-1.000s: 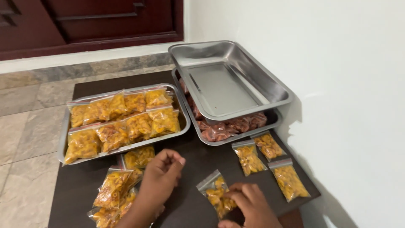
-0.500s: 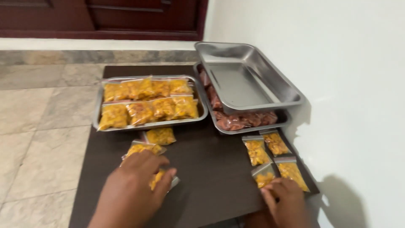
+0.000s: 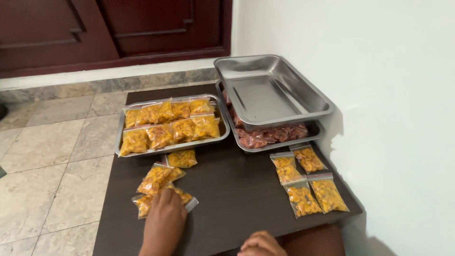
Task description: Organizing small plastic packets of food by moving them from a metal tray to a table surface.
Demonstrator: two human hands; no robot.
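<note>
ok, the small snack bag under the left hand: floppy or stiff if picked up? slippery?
Probably floppy: the bag under the left hand is thin clear plastic, bulging with loose yellow pieces. Likely light, since each bag holds little. It may slide easily, as glossy film on the smooth dark table. The pieces look brittle, so squeezing might crush them.

Home: tiled floor (image 3: 52, 156), panelled wooden door (image 3: 113, 28).

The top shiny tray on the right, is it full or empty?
Empty. The top steel tray shows only bare metal inside. It sits on a lower tray holding reddish packets.
</note>
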